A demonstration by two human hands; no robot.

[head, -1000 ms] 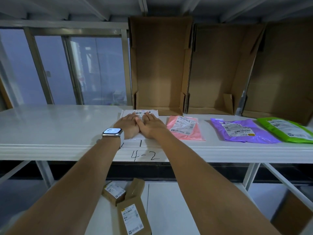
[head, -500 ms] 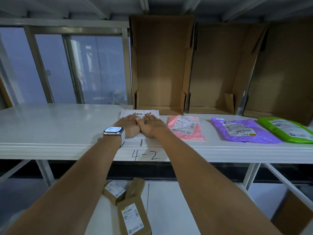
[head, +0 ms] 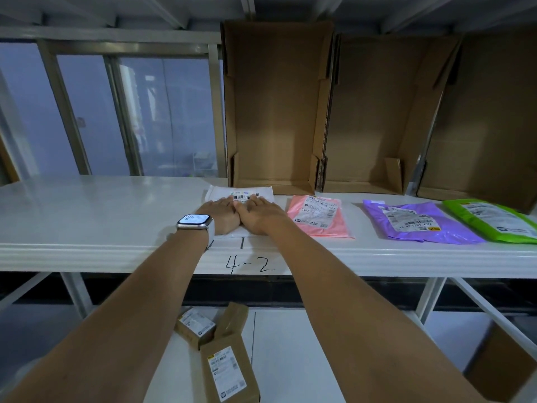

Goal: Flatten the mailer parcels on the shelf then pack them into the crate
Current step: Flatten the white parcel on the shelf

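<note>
White plastic under our palms is slick: the white mailer (head: 241, 196) lies on the shelf (head: 101, 216) near its front edge, left of the pink mailer (head: 319, 216), and a hard outward sweep could slide it off or ruck it. Our left hand (head: 219, 215) and right hand (head: 260, 215) press it side by side, fingers straight, grip released, grasping nothing. No crate is identifiable. Since the earlier frame, both hands have barely moved.
</note>
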